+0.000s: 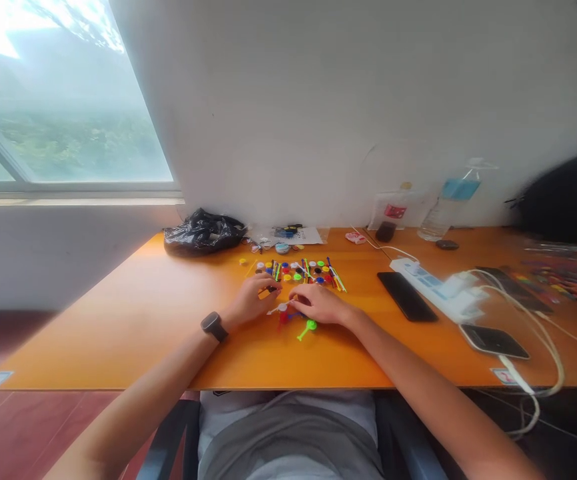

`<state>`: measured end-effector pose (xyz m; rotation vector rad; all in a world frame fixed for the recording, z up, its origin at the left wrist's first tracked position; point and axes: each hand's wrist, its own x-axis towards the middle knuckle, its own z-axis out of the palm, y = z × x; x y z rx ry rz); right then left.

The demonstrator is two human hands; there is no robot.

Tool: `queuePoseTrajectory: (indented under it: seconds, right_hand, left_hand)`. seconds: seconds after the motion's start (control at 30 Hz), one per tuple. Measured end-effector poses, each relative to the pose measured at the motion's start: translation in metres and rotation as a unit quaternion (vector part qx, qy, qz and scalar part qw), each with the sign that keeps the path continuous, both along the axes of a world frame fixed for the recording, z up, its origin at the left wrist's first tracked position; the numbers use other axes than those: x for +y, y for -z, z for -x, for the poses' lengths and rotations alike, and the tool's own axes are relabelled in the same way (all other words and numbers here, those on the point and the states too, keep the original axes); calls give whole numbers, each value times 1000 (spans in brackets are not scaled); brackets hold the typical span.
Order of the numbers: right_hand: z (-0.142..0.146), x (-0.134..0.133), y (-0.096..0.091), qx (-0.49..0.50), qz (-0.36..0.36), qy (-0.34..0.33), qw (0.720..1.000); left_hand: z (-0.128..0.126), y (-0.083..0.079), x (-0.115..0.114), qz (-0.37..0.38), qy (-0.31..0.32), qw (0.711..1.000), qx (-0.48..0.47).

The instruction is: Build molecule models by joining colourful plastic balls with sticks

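My left hand (pixel 253 299), with a black watch (pixel 213 327) on its wrist, is closed at the fingertips above the table; what it holds is too small to make out. To its right, my right hand (pixel 322 304) is closed, its fingertips on the end of a white plastic piece (pixel 282 307) with thin arms and a round hub. Just below that lies a blurred red piece (pixel 282 319). A green round connector with a stick (pixel 310 325) lies nearer me, below my right hand. Beyond both hands are several rows of coloured round connectors and sticks (pixel 296 277).
A black plastic bag (pixel 203 232) stands at the back left of the table (pixel 133 320). To the right are a black phone (pixel 406 297), a white power strip (pixel 433 287), another phone (pixel 494 341) with cables, and a clear bottle (pixel 436 220). Coloured pieces (pixel 568 280) lie far right.
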<state>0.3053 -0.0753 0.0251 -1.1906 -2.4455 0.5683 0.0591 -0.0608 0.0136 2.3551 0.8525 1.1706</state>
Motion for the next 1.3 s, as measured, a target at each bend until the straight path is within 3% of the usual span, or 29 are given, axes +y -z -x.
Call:
queuePoseTrajectory:
  seconds: [0.23,1.3]
  right_hand:
    - [0,-2,-2,-5,3,-32,999]
    - [-3,0,1,5,15,-32,999]
  left_hand:
    - [1,5,2,37,63,993,92]
    - [1,7,4,28,67,993,94]
